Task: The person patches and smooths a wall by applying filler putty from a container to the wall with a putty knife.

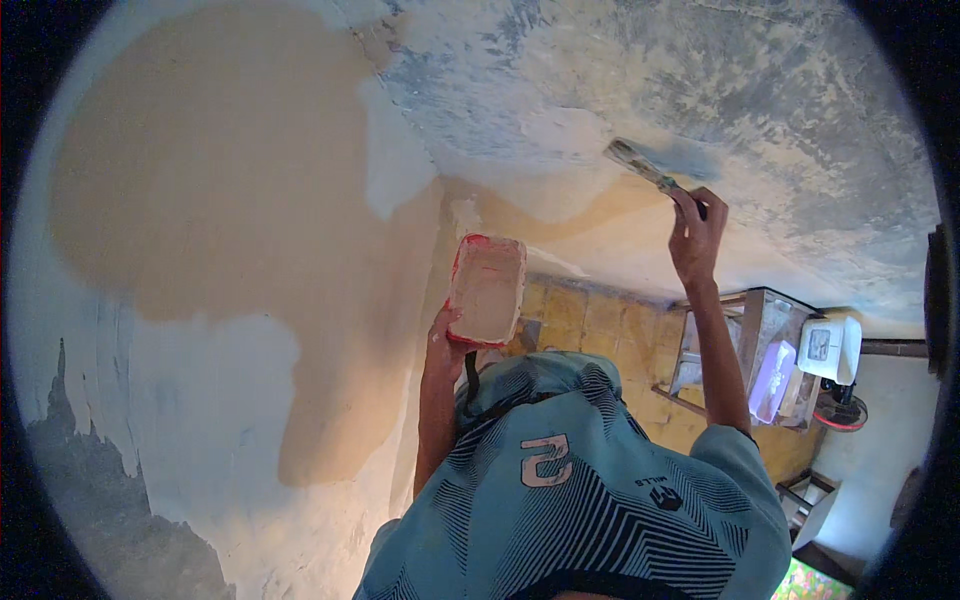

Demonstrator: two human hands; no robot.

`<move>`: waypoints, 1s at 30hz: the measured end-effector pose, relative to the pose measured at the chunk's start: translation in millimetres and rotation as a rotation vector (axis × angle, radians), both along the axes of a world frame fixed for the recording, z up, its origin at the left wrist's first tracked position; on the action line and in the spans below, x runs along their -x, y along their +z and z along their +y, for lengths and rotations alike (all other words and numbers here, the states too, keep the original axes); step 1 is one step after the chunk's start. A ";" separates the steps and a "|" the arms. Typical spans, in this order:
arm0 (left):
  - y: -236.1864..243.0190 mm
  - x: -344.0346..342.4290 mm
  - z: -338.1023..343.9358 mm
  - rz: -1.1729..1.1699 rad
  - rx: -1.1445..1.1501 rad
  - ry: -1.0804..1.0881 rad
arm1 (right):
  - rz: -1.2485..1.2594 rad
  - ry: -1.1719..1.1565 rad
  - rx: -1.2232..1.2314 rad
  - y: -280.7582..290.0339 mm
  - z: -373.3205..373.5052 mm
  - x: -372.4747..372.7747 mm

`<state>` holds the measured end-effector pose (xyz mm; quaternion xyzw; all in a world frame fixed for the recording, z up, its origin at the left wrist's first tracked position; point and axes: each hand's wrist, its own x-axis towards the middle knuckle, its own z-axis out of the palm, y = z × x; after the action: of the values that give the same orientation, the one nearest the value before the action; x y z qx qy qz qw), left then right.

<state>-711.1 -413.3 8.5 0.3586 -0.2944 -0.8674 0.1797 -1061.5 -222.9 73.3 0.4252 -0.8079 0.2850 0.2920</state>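
Two held: scraper [640, 163], tub [521, 275]; numbered shirt [615, 470]; container [848, 348] seemingly labelled.

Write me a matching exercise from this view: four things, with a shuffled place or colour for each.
Things:
1. scraper
2. tray
3. shirt
4. floor

Places and colours:
A. teal with dark lines
B. in the left hand
C. yellowish
D. in the right hand

Pairs: 1-D; 2-B; 3-A; 4-C
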 end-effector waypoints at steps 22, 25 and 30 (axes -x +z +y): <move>-4.6 11.7 -4.5 -0.008 0.015 -0.038 | -0.118 -0.007 0.006 4.8 14.8 -3.0; -6.8 12.0 -5.6 0.002 0.042 -0.038 | -0.215 0.118 -0.039 17.5 -28.5 -16.9; -1.1 10.0 -4.5 0.037 0.022 -0.042 | -0.116 0.094 -0.029 19.7 -78.7 -35.3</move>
<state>-721.1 -417.8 7.4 0.3341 -0.3081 -0.8743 0.1707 -1026.2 -301.6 92.9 0.4496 -0.8067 0.3107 0.2250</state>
